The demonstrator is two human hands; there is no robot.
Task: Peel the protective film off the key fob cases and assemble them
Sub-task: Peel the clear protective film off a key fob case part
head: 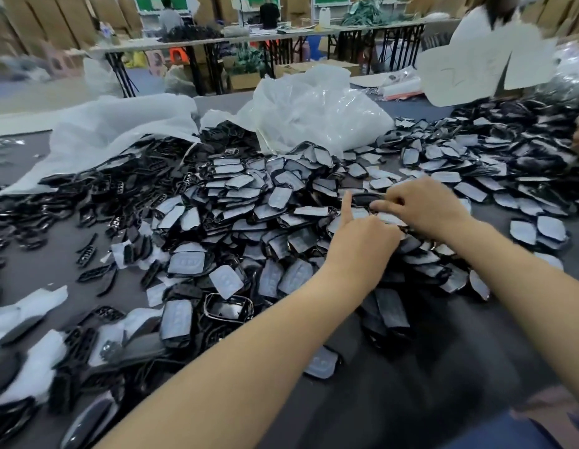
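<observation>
Two hands meet over the far side of the heap (pixel 249 202), which holds hundreds of black shells under grey-white film, far too many to count. The right hand (pixel 421 210) pinches the rim of one glossy key fob case (pixel 366 199) lifted just above the heap. The left hand (pixel 359 236) is touching it from below, index finger pointing straight up; I cannot tell whether its curled fingers hold anything. Two crumpled plastic bags (pixel 314 105) lie behind on the dark table (pixel 443 367). The paper sheets (pixel 476 69) at the right carry scrawled marks, too blurred to read. Two people (pixel 269 12) stand at the back tables.
</observation>
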